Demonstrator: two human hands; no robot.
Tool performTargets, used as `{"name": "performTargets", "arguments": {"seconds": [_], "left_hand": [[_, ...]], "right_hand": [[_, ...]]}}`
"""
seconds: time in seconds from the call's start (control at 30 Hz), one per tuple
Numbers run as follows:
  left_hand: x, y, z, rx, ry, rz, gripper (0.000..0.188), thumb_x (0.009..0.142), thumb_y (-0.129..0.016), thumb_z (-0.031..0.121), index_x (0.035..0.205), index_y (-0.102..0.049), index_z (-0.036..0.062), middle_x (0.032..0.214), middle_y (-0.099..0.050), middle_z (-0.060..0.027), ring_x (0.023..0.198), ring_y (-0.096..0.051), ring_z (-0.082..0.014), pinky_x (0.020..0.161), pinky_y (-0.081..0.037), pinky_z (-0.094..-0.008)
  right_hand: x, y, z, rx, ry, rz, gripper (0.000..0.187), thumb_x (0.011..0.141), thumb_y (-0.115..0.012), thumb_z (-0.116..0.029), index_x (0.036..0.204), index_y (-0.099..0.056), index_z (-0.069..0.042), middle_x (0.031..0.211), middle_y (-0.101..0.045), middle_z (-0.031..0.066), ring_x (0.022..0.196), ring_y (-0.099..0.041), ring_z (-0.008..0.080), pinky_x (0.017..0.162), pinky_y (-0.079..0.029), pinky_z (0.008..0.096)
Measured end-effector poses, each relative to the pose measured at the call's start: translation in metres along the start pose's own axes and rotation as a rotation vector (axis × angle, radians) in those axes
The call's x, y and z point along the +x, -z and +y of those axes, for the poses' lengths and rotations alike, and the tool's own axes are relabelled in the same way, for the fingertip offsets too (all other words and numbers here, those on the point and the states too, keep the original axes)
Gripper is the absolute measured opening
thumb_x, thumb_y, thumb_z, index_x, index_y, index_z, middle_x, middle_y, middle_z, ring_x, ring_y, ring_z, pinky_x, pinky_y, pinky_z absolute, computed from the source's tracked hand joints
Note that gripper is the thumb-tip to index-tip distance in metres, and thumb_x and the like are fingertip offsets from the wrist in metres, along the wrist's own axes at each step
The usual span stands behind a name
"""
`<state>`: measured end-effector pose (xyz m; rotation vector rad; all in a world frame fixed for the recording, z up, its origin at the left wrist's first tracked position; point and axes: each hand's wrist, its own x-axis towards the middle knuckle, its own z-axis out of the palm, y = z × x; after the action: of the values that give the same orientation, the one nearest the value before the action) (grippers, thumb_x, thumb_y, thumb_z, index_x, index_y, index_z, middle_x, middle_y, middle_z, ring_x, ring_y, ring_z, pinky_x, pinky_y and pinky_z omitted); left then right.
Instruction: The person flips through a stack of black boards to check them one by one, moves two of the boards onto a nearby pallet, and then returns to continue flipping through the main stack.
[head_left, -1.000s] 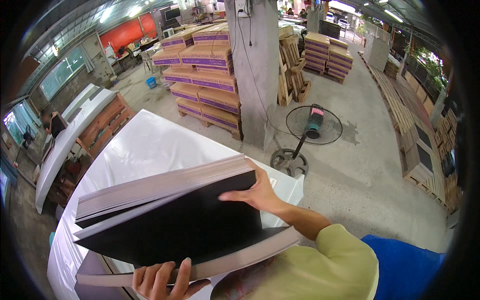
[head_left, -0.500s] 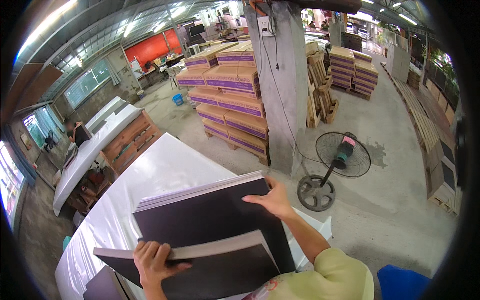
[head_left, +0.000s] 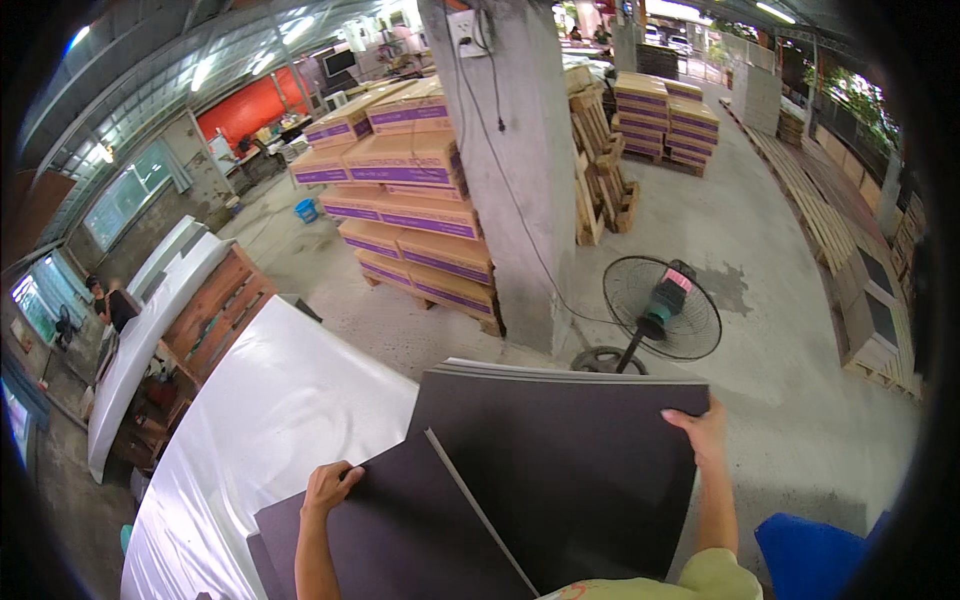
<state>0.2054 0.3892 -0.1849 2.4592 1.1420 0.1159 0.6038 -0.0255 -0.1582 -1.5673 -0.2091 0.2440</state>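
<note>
Two stacks of black boards with pale edges lie before me, partly overlapping. My right hand point(head_left: 702, 432) holds the right stack point(head_left: 575, 460) at its far right corner, thumb on top and fingers under the edge. My left hand point(head_left: 330, 487) is closed over the far edge of the left stack point(head_left: 400, 525), thumb lying on the black face. A pale edge of the left stack runs slantwise across the right one. Beneath the left stack, the corner of more dark board point(head_left: 262, 560) shows. The lower ends of both stacks run out of view or behind my shirt.
A white-sheeted table point(head_left: 300, 400) extends to the left. Beyond it stand a concrete pillar point(head_left: 515, 190), stacked cartons point(head_left: 410, 210) and a floor fan point(head_left: 662, 310) with its cord. Blue material point(head_left: 810, 548) lies at lower right. Another person point(head_left: 118, 305) is at a far-left table.
My right hand has carried its stack rightward and turned it. The left stack has swung from crosswise to slanting, its black face now broadly visible. My view has turned right.
</note>
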Motion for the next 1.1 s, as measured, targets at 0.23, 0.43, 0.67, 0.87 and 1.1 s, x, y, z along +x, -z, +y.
{"name": "performTargets", "arguments": {"seconds": [0.23,0.43,0.67,0.87,1.1], "left_hand": [[0.042,-0.033,-0.014,0.161,-0.091,0.005,0.037,0.088,-0.05,0.037,0.085,-0.064,0.0027,0.083,-0.057,-0.0172,0.078,-0.055,-0.0305,0.069,-0.043,-0.0398],[0.133,-0.056,0.104,-0.126,-0.127,0.045,0.07,0.081,-0.058,0.048,0.128,-0.044,-0.0017,0.122,-0.05,-0.0213,0.113,-0.048,-0.0312,0.095,-0.038,-0.0372],[0.161,-0.145,0.187,-0.513,0.134,-0.561,0.092,0.072,-0.059,0.065,0.124,-0.045,-0.0092,0.121,-0.052,-0.0225,0.113,-0.05,-0.0298,0.095,-0.039,-0.0356],[0.176,-0.176,0.184,-0.573,0.324,-0.388,0.08,0.072,-0.065,0.057,0.118,-0.052,-0.008,0.114,-0.057,-0.0221,0.106,-0.056,-0.0307,0.089,-0.042,-0.0372],[0.151,-0.142,0.263,-0.717,0.123,-0.177,0.083,0.074,-0.06,0.061,0.117,-0.052,-0.0084,0.115,-0.056,-0.0236,0.111,-0.053,-0.0293,0.092,-0.039,-0.0346]], "right_hand": [[-0.023,0.089,0.036,-0.026,-0.068,0.244,0.049,0.058,-0.081,-0.006,0.099,-0.058,0.008,0.092,-0.064,0.013,0.08,-0.061,0.0198,0.076,-0.049,0.0295],[-0.017,0.092,0.054,-0.025,-0.072,0.289,0.047,0.058,-0.081,-0.004,0.098,-0.058,0.008,0.09,-0.064,0.0126,0.079,-0.061,0.0186,0.075,-0.05,0.0303],[-0.014,0.098,0.075,0.061,-0.175,0.269,0.053,0.059,-0.083,-0.015,0.099,-0.057,0.007,0.091,-0.064,0.0143,0.081,-0.062,0.0219,0.077,-0.05,0.0312],[-0.028,0.11,0.118,0.037,-0.485,0.343,0.081,0.067,-0.078,-0.036,0.121,-0.041,0.012,0.115,-0.051,0.0245,0.106,-0.053,0.0299,0.09,-0.043,0.0358],[-0.067,0.137,0.03,0.015,-0.202,0.384,0.081,0.072,-0.075,-0.028,0.128,-0.032,0.014,0.124,-0.046,0.0242,0.113,-0.047,0.0294,0.094,-0.038,0.0352]]}}
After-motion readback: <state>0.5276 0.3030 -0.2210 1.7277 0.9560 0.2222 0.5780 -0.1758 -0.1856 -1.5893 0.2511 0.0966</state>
